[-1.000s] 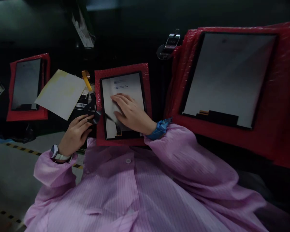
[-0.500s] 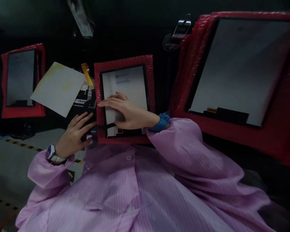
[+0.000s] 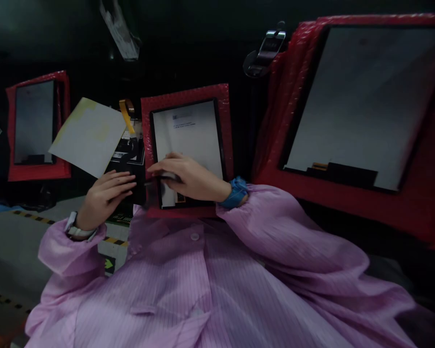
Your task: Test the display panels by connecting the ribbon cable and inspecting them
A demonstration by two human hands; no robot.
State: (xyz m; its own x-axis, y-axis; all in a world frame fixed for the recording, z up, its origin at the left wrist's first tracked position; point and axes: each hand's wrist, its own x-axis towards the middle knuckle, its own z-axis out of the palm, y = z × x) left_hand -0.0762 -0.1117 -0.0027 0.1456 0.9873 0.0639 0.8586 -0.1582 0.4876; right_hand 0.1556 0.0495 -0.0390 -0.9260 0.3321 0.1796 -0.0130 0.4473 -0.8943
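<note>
My right hand (image 3: pixel 195 179) is closed over the lower part of a flat display panel (image 3: pixel 199 130), its fingers and thumb around a thin dark strip (image 3: pixel 172 177) whose kind I cannot make out. The panel has a black frame and a pale face with small printed text, and it lies on a red bubble-wrap sheet (image 3: pixel 224 92). My left hand (image 3: pixel 107 198) rests left of the panel on a dark surface, fingers stretched out and close together, with nothing seen in it. Just beyond it are a dark part with white labels (image 3: pixel 125 150) and an orange ribbon cable (image 3: pixel 127 118).
A pale yellow-edged sheet (image 3: pixel 89 137) lies left of the panel. Stacked panels on red bubble wrap stand at the far left (image 3: pixel 34 125) and right (image 3: pixel 362 101). A metal dispenser-like object (image 3: pixel 270 48) sits behind. Striped floor tape (image 3: pixel 34 216) shows below left.
My right hand has drawn its fingers in and shifted slightly down around the dark strip. My left hand has brought its spread fingers together and moved a little left. The view has shifted slightly.
</note>
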